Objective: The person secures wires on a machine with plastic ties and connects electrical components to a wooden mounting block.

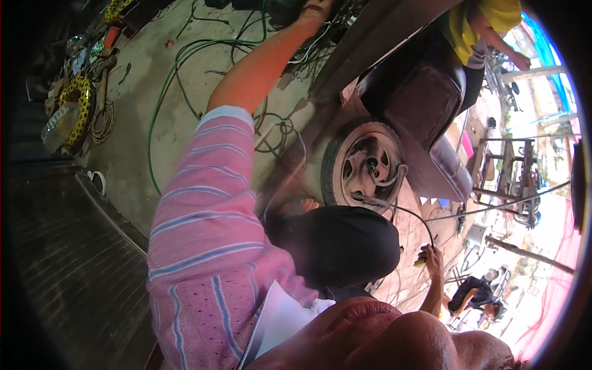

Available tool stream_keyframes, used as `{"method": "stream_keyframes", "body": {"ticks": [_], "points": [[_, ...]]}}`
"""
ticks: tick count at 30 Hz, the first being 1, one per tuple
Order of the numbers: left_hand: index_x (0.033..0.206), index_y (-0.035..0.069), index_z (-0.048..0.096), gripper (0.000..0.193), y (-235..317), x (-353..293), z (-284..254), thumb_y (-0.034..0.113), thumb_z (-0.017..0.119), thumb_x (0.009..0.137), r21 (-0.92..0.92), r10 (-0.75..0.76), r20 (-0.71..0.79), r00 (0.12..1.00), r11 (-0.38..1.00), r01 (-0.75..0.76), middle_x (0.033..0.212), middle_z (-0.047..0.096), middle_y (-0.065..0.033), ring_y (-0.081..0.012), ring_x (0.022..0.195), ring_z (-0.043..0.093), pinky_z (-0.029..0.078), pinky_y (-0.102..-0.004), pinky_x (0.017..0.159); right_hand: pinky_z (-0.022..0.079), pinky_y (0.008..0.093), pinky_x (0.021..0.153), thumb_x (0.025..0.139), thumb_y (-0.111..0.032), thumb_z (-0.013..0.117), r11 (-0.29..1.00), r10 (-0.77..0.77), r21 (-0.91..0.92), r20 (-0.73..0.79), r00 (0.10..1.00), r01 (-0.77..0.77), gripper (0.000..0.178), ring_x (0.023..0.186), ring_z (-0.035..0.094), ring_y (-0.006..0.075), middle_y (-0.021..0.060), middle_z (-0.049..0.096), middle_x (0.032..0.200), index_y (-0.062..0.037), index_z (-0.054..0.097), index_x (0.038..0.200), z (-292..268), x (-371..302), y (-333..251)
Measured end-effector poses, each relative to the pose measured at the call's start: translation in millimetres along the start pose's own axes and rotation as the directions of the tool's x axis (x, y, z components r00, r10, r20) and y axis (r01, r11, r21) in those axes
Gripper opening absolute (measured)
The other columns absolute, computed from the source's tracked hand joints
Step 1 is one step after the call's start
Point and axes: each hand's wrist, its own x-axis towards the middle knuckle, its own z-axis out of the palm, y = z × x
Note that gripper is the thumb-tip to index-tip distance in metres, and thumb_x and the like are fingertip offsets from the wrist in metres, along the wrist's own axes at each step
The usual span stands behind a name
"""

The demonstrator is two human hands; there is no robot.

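Observation:
A wheel (336,163) with a dusty tyre and spoked metal rim stands in front of my bent knee in black cloth. A thin black hose (414,214) runs from a metal end piece at the lower part of the rim to my right hand (434,260). The fingers of that hand are closed around the hose's end, beside a small yellowish piece. My left arm, in a pink striped sleeve, stretches far forward. At the top edge, my left hand (316,8) is partly cut off, close to tangled cables (308,52); its fingers cannot be made out.
A brown padded seat-like body (425,92) and a dark beam (382,31) flank the wheel. A green hose (161,117) loops over the floor. A person in yellow (496,18) stands far right; another in dark clothes (475,293) is lower right, below a metal frame (512,172).

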Motion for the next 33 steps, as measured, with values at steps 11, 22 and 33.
{"method": "stream_keyframes", "body": {"ticks": [11, 22, 33], "points": [[0.154, 0.019, 0.046, 0.065, -94, 40, 53, 0.056, 0.058, 0.102, -0.271, 0.041, 0.437, 0.899, 0.959, 0.088, 0.140, 0.062, -0.0153, -0.0303, 0.118, 0.062, 0.049, -0.0441, 0.100, 0.060, 0.0370, 0.053, 0.104, -0.032, 0.058, 0.992, -0.061, -0.108, 0.056, 0.997, 0.067, 0.038, 0.066, 0.065, 0.0220, 0.0122, 0.064, 0.080, 0.0061, 0.064, 0.106, -13, 31, -68], [0.120, 0.012, 0.070, 0.045, -102, 15, 28, 0.051, 0.057, 0.101, -0.261, -0.203, 0.166, 0.965, 0.935, 0.241, 0.115, 0.072, -0.0055, -0.0219, 0.099, 0.066, 0.052, -0.0362, 0.090, 0.060, 0.0369, 0.052, 0.102, -0.025, 0.057, 0.987, -0.050, -0.144, 0.114, 0.992, 0.066, 0.033, 0.062, 0.064, 0.0215, 0.0116, 0.063, 0.078, 0.0080, 0.064, 0.103, -3, 63, -105], [0.132, 0.013, 0.070, 0.050, -67, -22, 35, 0.051, 0.059, 0.101, 0.061, -0.317, 0.416, 0.852, 0.945, 0.322, 0.135, 0.066, -0.0067, -0.0208, 0.118, 0.061, 0.047, -0.0389, 0.099, 0.059, 0.0363, 0.055, 0.105, -0.027, 0.055, 0.985, -0.054, -0.157, 0.078, 0.995, 0.066, 0.037, 0.063, 0.064, 0.0204, 0.0117, 0.064, 0.078, 0.0089, 0.065, 0.105, -9, 59, -105]]}}
